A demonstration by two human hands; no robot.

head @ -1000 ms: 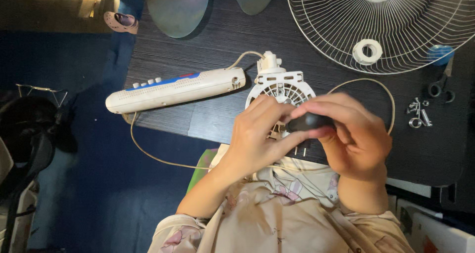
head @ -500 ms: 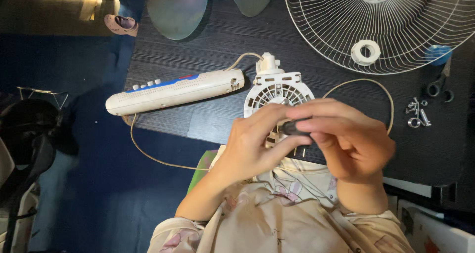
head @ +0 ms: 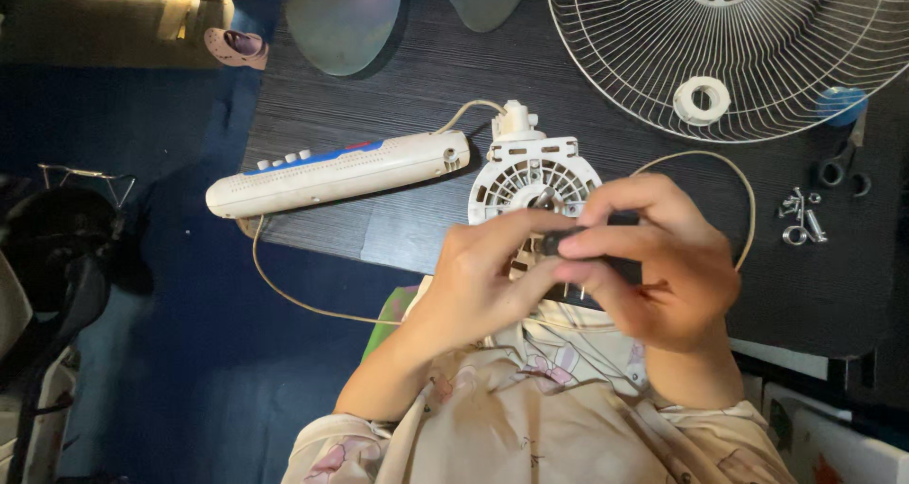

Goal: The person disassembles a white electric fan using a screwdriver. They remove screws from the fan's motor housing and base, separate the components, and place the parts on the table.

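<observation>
Both hands up over near edge of dark table [head: 398, 96], just in front of white fan motor housing [head: 533, 176]. Left hand [head: 488, 276] and right hand [head: 663, 261] pinched together on one small dark part [head: 568, 241], fingers of both clamped on it from either side; part mostly hidden by fingertips, shape unclear. Left of housing: long white control column [head: 336, 171] lying flat, blue stripe label along its top, row of small buttons at far-left end, thin beige cord [head: 312, 304] looping off table edge below it. Beyond housing: translucent fan blades [head: 341, 20]. Right of housing and beyond: wire fan guard [head: 739, 48], white ring nut [head: 702, 100] lying on its mesh. Further right: small blue cap [head: 841, 105], dark scissors [head: 838, 167], cluster of metal screws [head: 798, 219]. Hands block near half of housing.
</observation>
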